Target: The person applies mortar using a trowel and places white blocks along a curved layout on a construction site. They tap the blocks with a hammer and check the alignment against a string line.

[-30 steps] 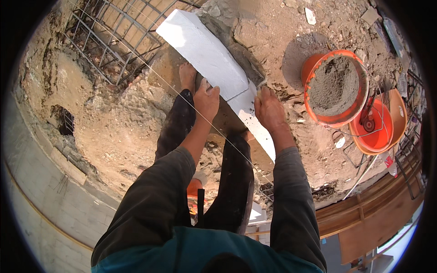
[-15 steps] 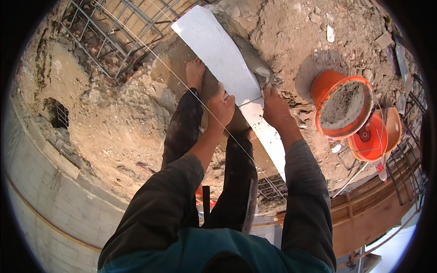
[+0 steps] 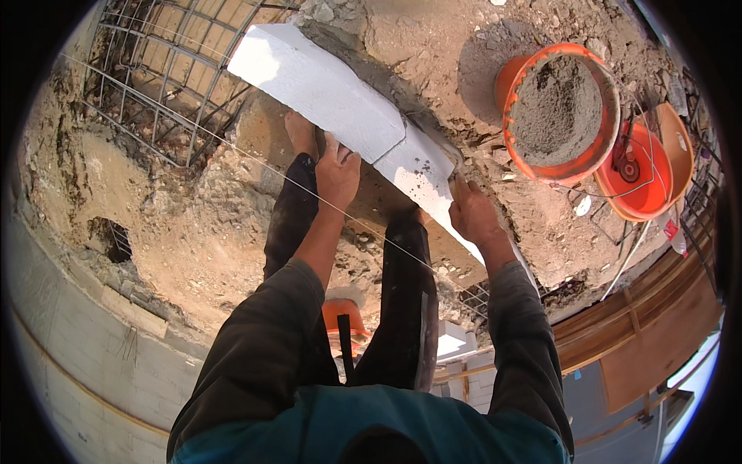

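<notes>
White blocks run slantwise from the frame's upper left to right of centre — left hand at their lower-left edge, right hand overlapping the right side. Both grips look curled, can't tell around what.

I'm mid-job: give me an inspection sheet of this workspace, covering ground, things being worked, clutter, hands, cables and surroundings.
Surface: rough brown earth, strewn with rubble.
Work pieces: upper white block and lower white block end to end, seam visible; dark specks on the lower one.
Clutter: orange bucket of grey mix; smaller red-orange bucket beside it.
Left hand: by the upper block's left edge; grip unclear.
Right hand: fingers curled at the lower block's right edge; grip unclear.
Cables: nothing seen; a thin string crosses the view.
Surroundings: steel bar cage upper left, pale wall lower left.
</notes>
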The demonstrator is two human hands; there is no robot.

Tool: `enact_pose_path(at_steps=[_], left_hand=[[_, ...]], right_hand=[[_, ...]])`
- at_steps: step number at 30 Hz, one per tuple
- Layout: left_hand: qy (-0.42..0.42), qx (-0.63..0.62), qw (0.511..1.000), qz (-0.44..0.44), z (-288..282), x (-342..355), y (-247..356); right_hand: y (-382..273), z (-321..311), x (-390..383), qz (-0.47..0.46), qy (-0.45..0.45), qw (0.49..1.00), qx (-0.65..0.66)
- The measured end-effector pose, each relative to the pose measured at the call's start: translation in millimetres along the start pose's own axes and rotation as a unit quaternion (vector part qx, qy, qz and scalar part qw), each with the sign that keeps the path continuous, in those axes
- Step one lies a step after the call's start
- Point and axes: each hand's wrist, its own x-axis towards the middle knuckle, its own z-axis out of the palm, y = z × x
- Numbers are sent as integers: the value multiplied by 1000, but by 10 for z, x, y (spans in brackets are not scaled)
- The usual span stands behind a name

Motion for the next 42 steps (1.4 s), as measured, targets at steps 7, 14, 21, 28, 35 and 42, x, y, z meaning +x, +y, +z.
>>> enact_pose_path(at_steps=[7,14,21,28,35,42], left_hand=[[67,36,991,-108,-866,-1092,1042],[-91,101,967,215,1192,-251,2146],[-222,119,963,96,1705,148,2297],[-238,68,967,58,1715,253,2069],[-85,-32,974,206,726,-260,2453],[219,-30,972,-82,-256,-1381,1056]], right_hand=[[-233,-1138,-1761,54,224,972,50],[611,-1948,-488,136,123,980,-71],[104,-1541,-185,173,74,869,458],[75,-1083,-252,48,118,676,726],[231,-1033,-710,-79,102,650,749],[530,-1031,-1550,-59,-20,729,681]])
